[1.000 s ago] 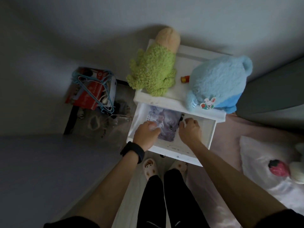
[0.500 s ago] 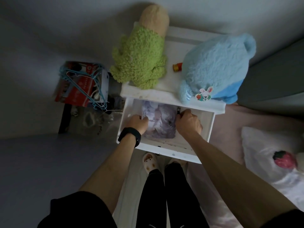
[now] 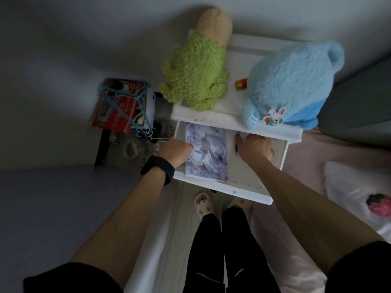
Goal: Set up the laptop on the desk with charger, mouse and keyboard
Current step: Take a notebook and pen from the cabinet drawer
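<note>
No laptop, charger, mouse or keyboard shows in this view. A white bedside cabinet (image 3: 220, 121) has its top drawer (image 3: 243, 190) pulled open. A flat sheet with a purple printed picture (image 3: 208, 153) lies on the left side of the drawer. My left hand (image 3: 175, 151), with a black band on its wrist, curls over the sheet's left edge. My right hand (image 3: 255, 145) reaches down into the right side of the drawer, its fingertips hidden. A thin dark object (image 3: 236, 148) lies right beside its thumb.
A green plush toy (image 3: 194, 75), a blue plush toy (image 3: 292, 81) and a small red-and-yellow item (image 3: 241, 83) sit on the cabinet top. A red box with blue hangers (image 3: 124, 106) stands left of it. My slippered feet (image 3: 204, 205) stand below the drawer. A bed with a strawberry toy (image 3: 378, 205) lies to the right.
My right hand has moved right, away from the printed sheet, so more of the sheet shows. My left hand stays at the sheet's left edge.
</note>
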Tool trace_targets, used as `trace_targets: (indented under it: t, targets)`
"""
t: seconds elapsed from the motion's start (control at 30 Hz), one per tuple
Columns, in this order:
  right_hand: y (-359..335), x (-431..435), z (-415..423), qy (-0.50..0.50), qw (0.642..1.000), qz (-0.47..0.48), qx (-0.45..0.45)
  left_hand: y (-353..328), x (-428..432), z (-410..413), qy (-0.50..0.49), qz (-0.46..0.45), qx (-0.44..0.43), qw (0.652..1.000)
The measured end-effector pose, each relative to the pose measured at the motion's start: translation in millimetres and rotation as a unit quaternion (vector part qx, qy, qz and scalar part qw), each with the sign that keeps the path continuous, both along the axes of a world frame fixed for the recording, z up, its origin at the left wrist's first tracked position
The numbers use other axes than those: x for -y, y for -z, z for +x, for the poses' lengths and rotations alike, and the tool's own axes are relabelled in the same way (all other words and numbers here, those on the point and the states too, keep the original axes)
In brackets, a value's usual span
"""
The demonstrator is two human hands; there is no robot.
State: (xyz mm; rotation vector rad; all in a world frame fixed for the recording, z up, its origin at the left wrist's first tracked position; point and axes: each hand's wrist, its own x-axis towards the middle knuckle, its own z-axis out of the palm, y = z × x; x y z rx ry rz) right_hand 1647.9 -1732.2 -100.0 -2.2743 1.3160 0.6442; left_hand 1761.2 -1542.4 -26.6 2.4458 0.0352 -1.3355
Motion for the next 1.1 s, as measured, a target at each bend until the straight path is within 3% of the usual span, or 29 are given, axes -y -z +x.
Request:
trace_targets:
  t: [0.17,0.27,0.43,0.67,0.77,0.83,1.1]
  targets:
    - [-7.6,-11.7,-2.5,-0.012,1.0,0.013,-0.015,-18.2,0.2,-1.3,0.004,-0.01,0.001,1.0]
    - [-10.2,-5.7,-13.1,0.051,0.995,0.089,-0.007,-33.3,5.7,0.0,-0.021,-0.035,-0.011,0.999]
    - [-33.6,-6.9,-27.2,0.266,0.921,0.254,0.129,-62.1,2.6,-1.1,-0.07,-0.067,-0.049,0.994]
    - [-100.1,-31.1,-95.1,0.296,0.881,0.319,0.187,-117.2,-24.9,-18.7,-0.079,-0.089,-0.056,0.991]
    - [-106.8,-52.5,-120.4,0.297,0.882,0.309,0.194,-138.5,-46.9,-28.7,-0.108,-0.114,-0.036,0.987]
    - [-106.8,-70.7,-128.2,0.296,0.881,0.319,0.188,-145.1,-63.3,-34.1,-0.151,-0.137,-0.011,0.979]
    - [-61.9,-114.3,-139.2,0.4,0.817,0.392,0.136,-148.0,-95.8,-53.9,-0.335,-0.202,0.09,0.916]
